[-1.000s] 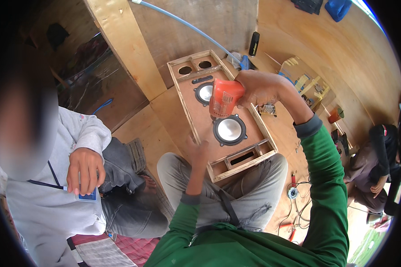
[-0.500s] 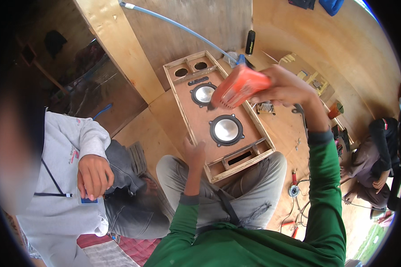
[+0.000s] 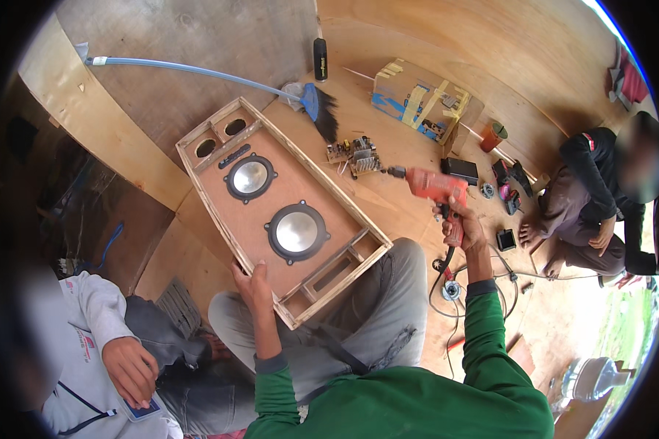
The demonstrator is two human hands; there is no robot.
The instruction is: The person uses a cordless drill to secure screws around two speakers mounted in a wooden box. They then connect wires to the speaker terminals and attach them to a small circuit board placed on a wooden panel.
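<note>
The long rectangular speaker box of brown board w/ pale wooden rails (image 3: 289, 186) lies slantwise in front of me, near end over my grey-trousered legs (image 3: 399, 300). Past its far R side: a blue-handled broom w/ black bristles (image 3: 198, 67), then a brown cardboard box w/ yellow tape (image 3: 417, 102).

The red pistol-shaped power drill w/ dark chuck (image 3: 433, 185) is up on my R, well off the speaker box, nose pointing L. My R hand (image 3: 465, 227) is wrapped round its handle; can't tell if the trigger's pressed. My L hand (image 3: 255, 289) pinches the box's L rail near the close corner, thumb inside, fingers outside.

Smaller: two round black-rimmed speaker drivers w/ silvery cones (image 3: 295, 231) sit in the panel; a circuit board w/ metal fins (image 3: 364, 156) lies near the drill's tip.

Step, I'd judge: steadying box w/ L, drill held clear w/ R. Next move, if w/ the drill, calls for a firm L, tip kept off those cones & the black cord (image 3: 447, 259) free.
</note>
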